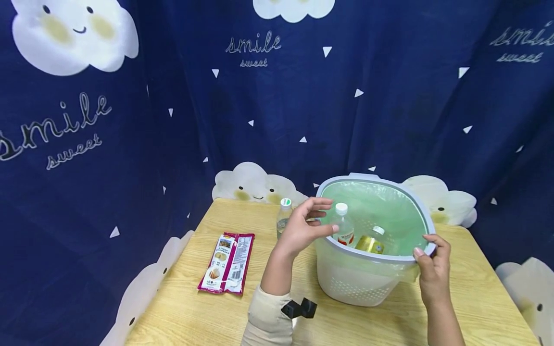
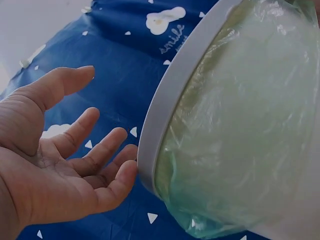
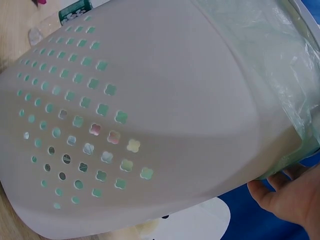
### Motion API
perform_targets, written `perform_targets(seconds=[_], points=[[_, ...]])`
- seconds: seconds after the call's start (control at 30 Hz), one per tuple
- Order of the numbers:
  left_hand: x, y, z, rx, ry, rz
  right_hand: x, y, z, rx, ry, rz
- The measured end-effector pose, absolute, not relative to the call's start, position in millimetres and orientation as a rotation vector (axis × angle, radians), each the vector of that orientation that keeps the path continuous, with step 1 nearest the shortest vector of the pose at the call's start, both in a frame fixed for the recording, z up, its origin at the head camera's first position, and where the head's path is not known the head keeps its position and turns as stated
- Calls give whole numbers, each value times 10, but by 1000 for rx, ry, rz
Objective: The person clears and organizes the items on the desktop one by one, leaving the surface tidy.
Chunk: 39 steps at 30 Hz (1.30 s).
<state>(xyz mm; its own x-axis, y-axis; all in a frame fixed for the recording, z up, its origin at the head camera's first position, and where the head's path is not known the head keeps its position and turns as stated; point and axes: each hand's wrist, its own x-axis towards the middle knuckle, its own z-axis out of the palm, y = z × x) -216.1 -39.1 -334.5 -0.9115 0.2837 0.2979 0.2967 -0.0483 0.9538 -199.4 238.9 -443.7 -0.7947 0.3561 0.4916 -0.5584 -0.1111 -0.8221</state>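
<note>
A white perforated bin (image 1: 355, 283) with a grey rim is lined with a green plastic bag (image 1: 385, 202). Inside it are a white-capped bottle with a red-marked label (image 1: 343, 226) and another bottle with a yellow label (image 1: 370, 244). My right hand (image 1: 436, 269) grips the rim on the right side, thumb at the front of it. At the left rim, my left hand (image 1: 305, 223) is spread with nothing in it; in the left wrist view its fingertips (image 2: 128, 172) are right at the grey rim.
A clear bottle with a green-and-white cap (image 1: 285, 204) stands left of the bin, partly behind my left hand. Further left a pink-and-white food packet (image 1: 227, 263) lies flat on the wooden table (image 1: 182, 307). Behind the table hangs a dark blue curtain (image 1: 277, 105).
</note>
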Motion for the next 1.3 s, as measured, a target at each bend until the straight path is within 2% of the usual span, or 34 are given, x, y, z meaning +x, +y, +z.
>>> perform_targets(seconds=[0.57, 0.8, 1.03, 1.3], points=[[-1972, -624, -3448, -498, -2124, -2176, -1976, 2378, -4426, 183, -1590, 1947], [-2002, -750, -3617, -406, -2077, -2177, -1986, 2392, -4421, 193, -1583, 1958], [-2135, -840, -4013, -303, -2013, -2147, -1980, 2376, -4404, 182, -1576, 1966], [-2024, -914, -4008, -178, -1998, -2126, -1971, 2370, -4401, 168, -1590, 1955]])
